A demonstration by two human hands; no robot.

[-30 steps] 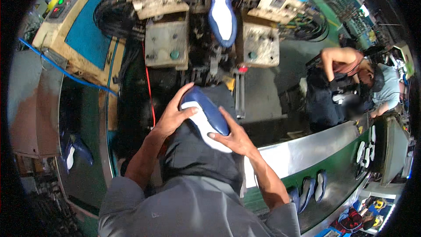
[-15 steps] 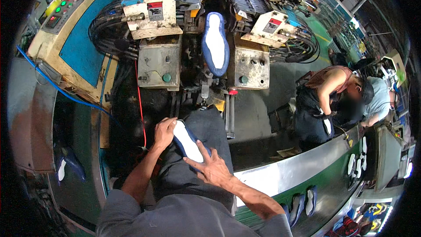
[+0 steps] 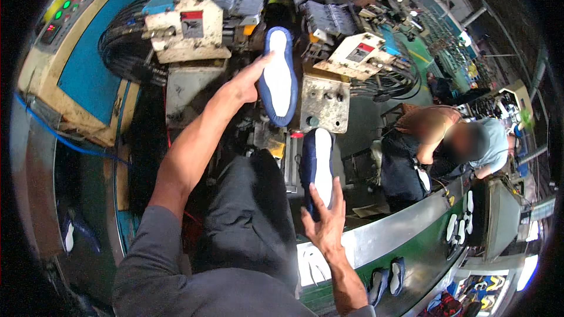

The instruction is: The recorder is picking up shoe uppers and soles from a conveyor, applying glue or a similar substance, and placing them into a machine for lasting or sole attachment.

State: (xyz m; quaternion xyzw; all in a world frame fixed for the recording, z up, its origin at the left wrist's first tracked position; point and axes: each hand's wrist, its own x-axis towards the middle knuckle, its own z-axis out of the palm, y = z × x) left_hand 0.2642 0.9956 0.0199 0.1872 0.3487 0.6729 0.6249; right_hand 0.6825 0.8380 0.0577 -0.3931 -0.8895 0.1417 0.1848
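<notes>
A blue shoe upper (image 3: 278,82) with a white insole facing up stands in the middle of the machine, toe end toward me. My left hand (image 3: 247,84) grips it from the left side, thumb on the edge of the white insole and the other fingers mostly hidden. In my right hand (image 3: 326,223) is a second blue shoe upper (image 3: 321,158), also white insole up, just right of my knee. My right fingers spread over its near end and hold it from both sides.
Machine housings with hoses (image 3: 188,26) flank the shoe. A control panel (image 3: 64,14) with lit buttons stands far left. On the right, a green conveyor (image 3: 352,282) with a metal edge carries several shoes. Two people bend over work beyond it at right.
My left hand has left the shoe upper at my lap and reached forward onto the one in the machine. My right hand has carried the lap one forward and right. The view has shifted.
</notes>
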